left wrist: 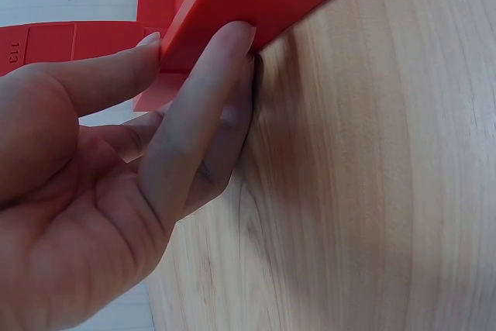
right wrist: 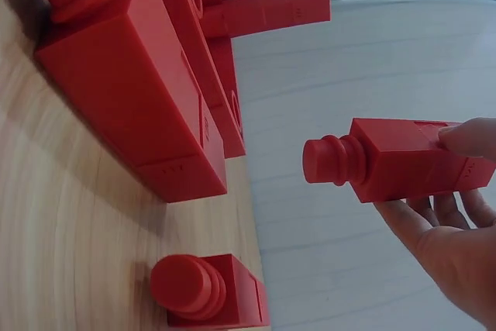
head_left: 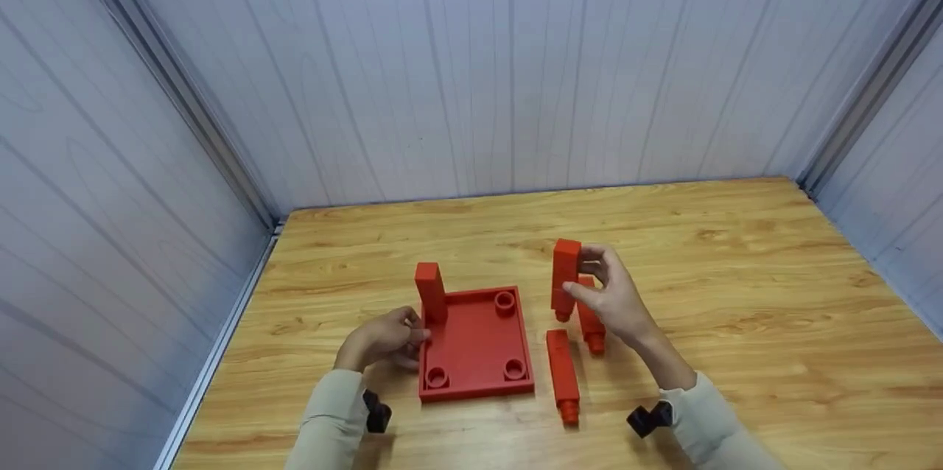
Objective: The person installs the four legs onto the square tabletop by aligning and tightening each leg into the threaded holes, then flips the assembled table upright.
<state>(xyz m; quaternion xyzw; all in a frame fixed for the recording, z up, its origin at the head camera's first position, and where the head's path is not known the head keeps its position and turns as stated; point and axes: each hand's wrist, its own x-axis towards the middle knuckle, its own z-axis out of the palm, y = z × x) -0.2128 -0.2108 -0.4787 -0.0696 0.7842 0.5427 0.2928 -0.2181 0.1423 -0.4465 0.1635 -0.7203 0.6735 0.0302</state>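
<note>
A square red tray with raised rims lies on the table, with round sockets at three corners. One red leg stands upright in its far left corner. My left hand pinches the tray's left rim; in the left wrist view the thumb is on the inner side and fingers lie along the outer wall. Above the table, right of the tray, my right hand grips another red leg between thumb and fingers, its threaded peg pointing down in the head view.
Two more red legs lie on the wooden table right of the tray: a near leg and a farther leg partly behind the right hand. Pale panel walls enclose the table at the back and sides.
</note>
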